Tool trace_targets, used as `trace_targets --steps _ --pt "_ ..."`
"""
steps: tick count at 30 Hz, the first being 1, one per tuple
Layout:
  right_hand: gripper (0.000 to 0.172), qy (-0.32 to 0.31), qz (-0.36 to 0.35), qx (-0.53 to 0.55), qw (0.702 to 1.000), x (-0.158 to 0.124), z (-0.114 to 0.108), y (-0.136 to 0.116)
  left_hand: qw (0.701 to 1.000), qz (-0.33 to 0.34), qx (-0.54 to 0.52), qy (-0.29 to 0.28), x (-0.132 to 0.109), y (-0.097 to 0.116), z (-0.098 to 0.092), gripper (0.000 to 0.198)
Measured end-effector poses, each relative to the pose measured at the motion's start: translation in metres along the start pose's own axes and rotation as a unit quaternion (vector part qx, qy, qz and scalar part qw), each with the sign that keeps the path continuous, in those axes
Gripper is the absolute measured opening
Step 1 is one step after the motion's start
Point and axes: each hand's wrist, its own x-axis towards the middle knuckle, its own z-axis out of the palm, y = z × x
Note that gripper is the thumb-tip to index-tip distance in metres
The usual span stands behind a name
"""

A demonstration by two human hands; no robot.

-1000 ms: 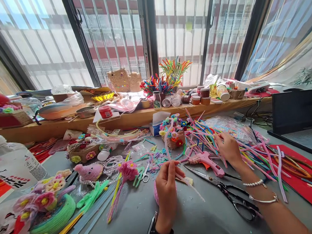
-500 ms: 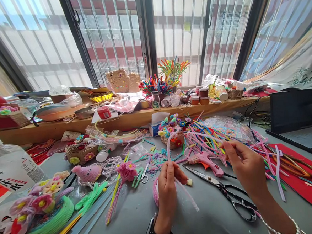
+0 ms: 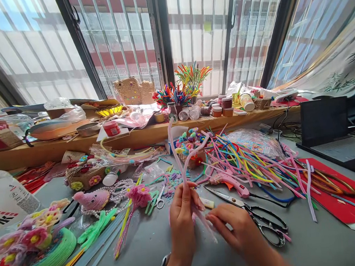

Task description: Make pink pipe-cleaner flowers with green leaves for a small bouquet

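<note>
My left hand (image 3: 183, 209) is closed round pale pink pipe cleaners (image 3: 184, 171). Above the fist they spread into a V, one strand rising straight and the other bending to the right. Their lower ends slant down to the right beneath my fingers. My right hand (image 3: 235, 226) has its thumb and fingers pinched together at those lower ends, low over the grey table. A fuzzy pink piece shows partly behind my left hand, the rest hidden. Just beyond my fingers lies a small pale yellow tube-like piece (image 3: 207, 203).
Large black-handled scissors (image 3: 264, 220) and a pink glue gun (image 3: 231, 182) lie to the right. Beyond are many loose pipe cleaners (image 3: 249, 156) and a laptop (image 3: 326, 126). Small scissors (image 3: 160, 200), a pink pipe-cleaner flower (image 3: 139, 195) and glue sticks (image 3: 103, 247) lie left.
My right hand has come down and left from the raised strand to the lower ends near my left hand. The strand it held now stands free, upright. The view has shifted slightly right.
</note>
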Motion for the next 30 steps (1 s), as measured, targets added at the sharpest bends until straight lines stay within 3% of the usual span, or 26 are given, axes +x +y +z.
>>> trace_targets --steps 5,10,18,21,24,30 --pt "0.029 0.018 0.112 -0.014 0.993 0.015 -0.025 0.028 0.999 -0.025 -0.024 0.018 0.003 0.009 -0.009 0.023" --pt "0.030 0.000 0.156 0.083 0.984 0.025 -0.040 0.034 0.996 -0.064 -0.050 -0.026 0.002 0.008 -0.011 0.029" --pt "0.021 -0.026 0.113 0.325 0.939 0.046 -0.022 -0.005 0.988 -0.120 -0.035 -0.096 -0.006 0.002 -0.004 0.033" --pt "0.018 0.001 0.147 0.393 0.908 0.052 -0.013 -0.013 0.985 -0.129 -0.012 -0.113 -0.008 0.000 -0.004 0.035" --pt "0.019 0.005 0.193 0.445 0.874 0.052 -0.010 -0.014 0.983 -0.130 0.017 -0.128 -0.009 -0.003 -0.006 0.038" --pt "0.019 0.062 0.231 0.475 0.847 0.049 -0.013 -0.004 0.982 -0.127 0.071 -0.123 -0.010 -0.013 -0.012 0.039"
